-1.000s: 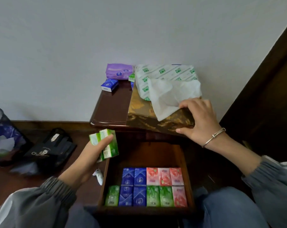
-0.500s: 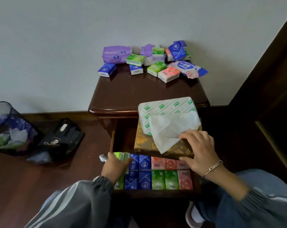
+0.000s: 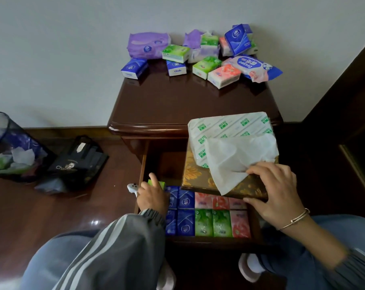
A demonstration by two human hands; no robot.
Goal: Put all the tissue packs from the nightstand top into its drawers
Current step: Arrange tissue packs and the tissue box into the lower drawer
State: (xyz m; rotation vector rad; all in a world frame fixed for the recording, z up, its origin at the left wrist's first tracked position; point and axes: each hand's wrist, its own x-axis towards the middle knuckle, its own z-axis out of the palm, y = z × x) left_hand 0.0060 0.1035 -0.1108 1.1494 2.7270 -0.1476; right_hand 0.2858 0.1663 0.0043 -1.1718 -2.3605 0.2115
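Left hand [image 3: 153, 198] is down in the back-left corner of the open dark wooden drawer [image 3: 143, 162], fingers curled over a small green tissue pack [image 3: 157, 183] right behind the rows of blue, green and pink packs [image 3: 203, 223] lined up in there. Right hand [image 3: 275, 191] grips a gold floral fabric tissue box [image 3: 198, 178] over the drawer's back right, thumb under the front edge, fingers pinning a loose white tissue sheet [image 3: 234, 162]. A white ROYO soft pack [image 3: 229, 127] rides on the box. Loads of purple, blue, green and pink loose packs [image 3: 175, 53] sit at the wall end of the glossy brown nightstand top [image 3: 188, 101].
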